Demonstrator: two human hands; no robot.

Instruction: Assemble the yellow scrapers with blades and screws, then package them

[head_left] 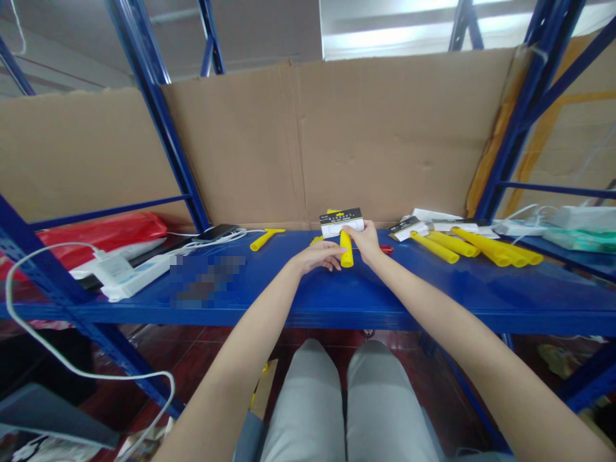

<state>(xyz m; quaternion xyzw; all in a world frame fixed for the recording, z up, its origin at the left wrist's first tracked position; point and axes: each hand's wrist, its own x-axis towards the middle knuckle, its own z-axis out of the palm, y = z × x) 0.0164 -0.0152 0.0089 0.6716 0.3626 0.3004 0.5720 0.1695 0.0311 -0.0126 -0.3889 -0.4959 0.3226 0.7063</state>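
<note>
My right hand [366,244] is closed on a yellow-handled tool [346,251], its round handle end facing me. A black and white printed card [341,223] is at the tool's far end, just beyond my fingers. My left hand [319,258] is beside the handle, fingers loosely stretched toward it, with the fingertips at or very near its left side. A bit of yellow shows behind my left hand, and a small red object [386,249] sits just right of my right wrist. The far end of the held tool is mostly hidden by the card.
Several yellow handles [452,244] lie at the right beside printed cards [409,228]. A yellow T-shaped tool [264,240] lies at the left, near a black phone [219,232], cables and a white power strip [139,277]. Cardboard [385,135] walls the back of the blue shelf [308,298].
</note>
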